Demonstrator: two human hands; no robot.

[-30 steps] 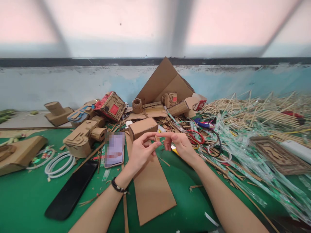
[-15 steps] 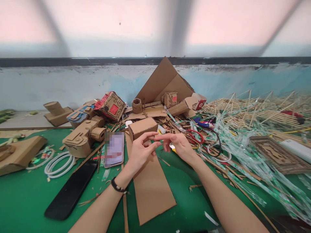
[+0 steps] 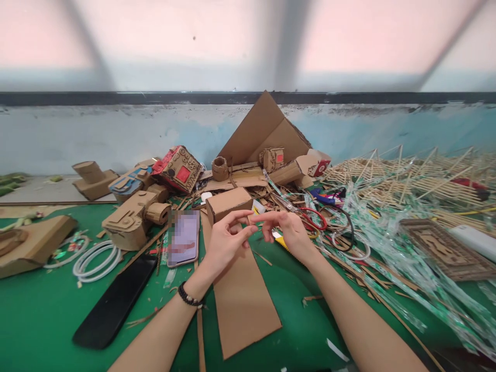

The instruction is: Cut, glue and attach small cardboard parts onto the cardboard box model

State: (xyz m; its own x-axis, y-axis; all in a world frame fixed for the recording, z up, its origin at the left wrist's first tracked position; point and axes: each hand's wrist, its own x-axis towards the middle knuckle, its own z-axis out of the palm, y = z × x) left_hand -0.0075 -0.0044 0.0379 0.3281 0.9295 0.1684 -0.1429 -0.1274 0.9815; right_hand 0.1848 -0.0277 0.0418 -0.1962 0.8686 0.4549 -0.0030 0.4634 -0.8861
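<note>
Above a flat cardboard strip point(image 3: 246, 310), my left hand point(image 3: 231, 238) has its thumb and fingers pinched together around something small that I cannot make out. My right hand point(image 3: 284, 232) is beside it, its index finger stretched out to the left hand's fingertips and the other fingers curled down. Whether my right hand holds anything is not visible. Just behind my left hand stands a small cardboard box point(image 3: 229, 202). A yellow cutter point(image 3: 282, 241) lies partly hidden under my right hand.
A phone point(image 3: 184, 240), black case point(image 3: 116, 302), white coiled tube point(image 3: 96, 262) and cardboard camera point(image 3: 129, 219) are on the left. Red-handled scissors point(image 3: 315, 218), clear plastic strips point(image 3: 403, 258) and a stick structure point(image 3: 387, 175) fill the right. A large cardboard sheet point(image 3: 256, 129) leans behind.
My right index finger and thumb have shifted slightly. The whole view has moved a little, and my left hand keeps its pinch.
</note>
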